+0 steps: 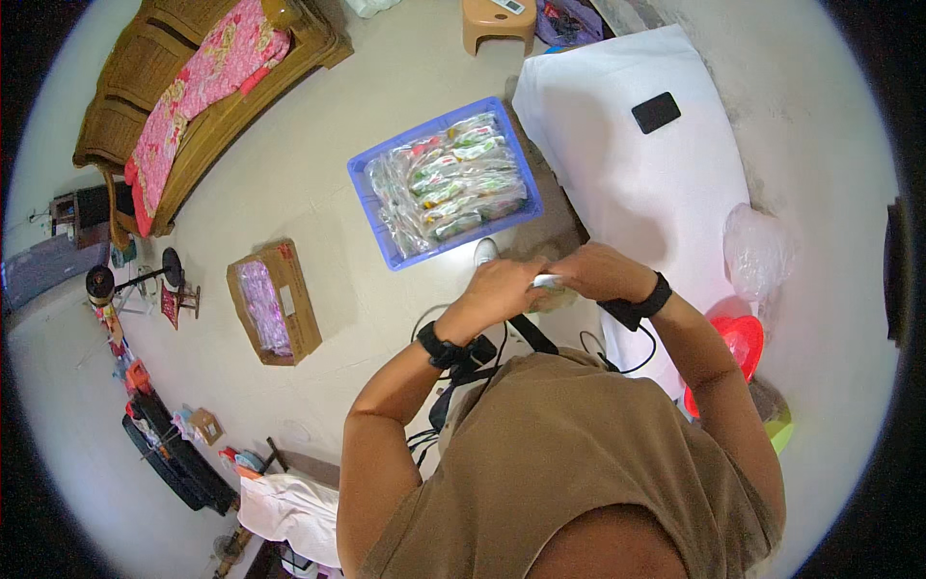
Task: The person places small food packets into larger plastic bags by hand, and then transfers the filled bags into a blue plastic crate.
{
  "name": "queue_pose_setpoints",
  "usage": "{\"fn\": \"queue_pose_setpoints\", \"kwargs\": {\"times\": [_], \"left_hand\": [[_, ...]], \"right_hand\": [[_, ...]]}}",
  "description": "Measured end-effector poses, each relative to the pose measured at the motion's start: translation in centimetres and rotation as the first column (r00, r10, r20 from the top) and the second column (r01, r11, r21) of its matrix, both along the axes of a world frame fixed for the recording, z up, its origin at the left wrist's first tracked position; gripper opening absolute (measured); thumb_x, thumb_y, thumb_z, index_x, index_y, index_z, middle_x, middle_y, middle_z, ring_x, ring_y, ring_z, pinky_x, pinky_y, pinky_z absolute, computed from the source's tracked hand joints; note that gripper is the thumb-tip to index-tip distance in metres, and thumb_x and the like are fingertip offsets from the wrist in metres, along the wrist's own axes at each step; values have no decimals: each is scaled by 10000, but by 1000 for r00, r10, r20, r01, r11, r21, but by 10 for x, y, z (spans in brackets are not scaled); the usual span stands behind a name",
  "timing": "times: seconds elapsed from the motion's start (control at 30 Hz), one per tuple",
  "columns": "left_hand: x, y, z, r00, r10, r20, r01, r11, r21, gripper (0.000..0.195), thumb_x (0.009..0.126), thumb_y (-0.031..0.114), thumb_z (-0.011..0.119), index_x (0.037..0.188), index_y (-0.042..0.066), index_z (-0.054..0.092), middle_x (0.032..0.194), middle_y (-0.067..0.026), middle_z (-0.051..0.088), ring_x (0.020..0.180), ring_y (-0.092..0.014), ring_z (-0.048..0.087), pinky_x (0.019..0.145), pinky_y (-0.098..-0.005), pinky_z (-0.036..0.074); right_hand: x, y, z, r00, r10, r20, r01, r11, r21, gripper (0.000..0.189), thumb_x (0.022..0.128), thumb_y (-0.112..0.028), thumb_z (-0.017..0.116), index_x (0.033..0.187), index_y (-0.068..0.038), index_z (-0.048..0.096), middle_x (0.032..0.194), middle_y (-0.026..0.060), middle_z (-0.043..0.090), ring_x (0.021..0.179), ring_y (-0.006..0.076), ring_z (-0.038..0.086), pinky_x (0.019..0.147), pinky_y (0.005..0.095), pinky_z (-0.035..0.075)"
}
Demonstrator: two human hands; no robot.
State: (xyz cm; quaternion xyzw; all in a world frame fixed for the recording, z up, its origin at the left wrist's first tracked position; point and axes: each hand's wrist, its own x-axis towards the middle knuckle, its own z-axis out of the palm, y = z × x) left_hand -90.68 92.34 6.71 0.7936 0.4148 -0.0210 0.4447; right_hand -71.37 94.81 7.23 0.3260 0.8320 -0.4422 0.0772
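Both hands meet in front of my waist at a clear plastic packet (555, 299), which is blurred and partly hidden below them. A small white strip (547, 279) shows at its top between the fingers. My left hand (498, 291) pinches one side, and my right hand (597, 271) grips the other. Just beyond them on the floor is a blue plastic crate (376, 231), holding rows of clear plastic packets (456, 181) with green, red and yellow prints. What the held packet contains cannot be made out.
On my right is a table with a white cloth (644, 184), bearing a black phone-like slab (656, 113). A clear plastic bag (756, 253) and a red basin (745, 344) are by its edge. A cardboard box (300, 307), a wooden bench (217, 130) and a stool (499, 22) stand around.
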Motion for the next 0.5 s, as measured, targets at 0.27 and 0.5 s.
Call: {"fn": "queue_pose_setpoints", "kwargs": {"times": [0.27,0.5], "left_hand": [[-15,-8,-47,956,281,-85,-286,957,-54,219,796,262,540,926,102,615,695,-142,604,647,-327,577,589,-398,451],[-45,-10,-108,687,723,-72,-713,653,-256,227,808,251,555,870,40,610,667,-170,590,591,-270,597,558,-336,451]], "right_hand": [[-8,48,-27,970,-120,-213,57,958,-281,288,802,-214,515,1048,-65,515,840,170,594,761,327,578,632,384,446],[27,50,-117,713,-673,-195,546,708,-447,397,809,-230,565,1137,-31,465,1083,160,550,961,273,559,804,340,444]]}}
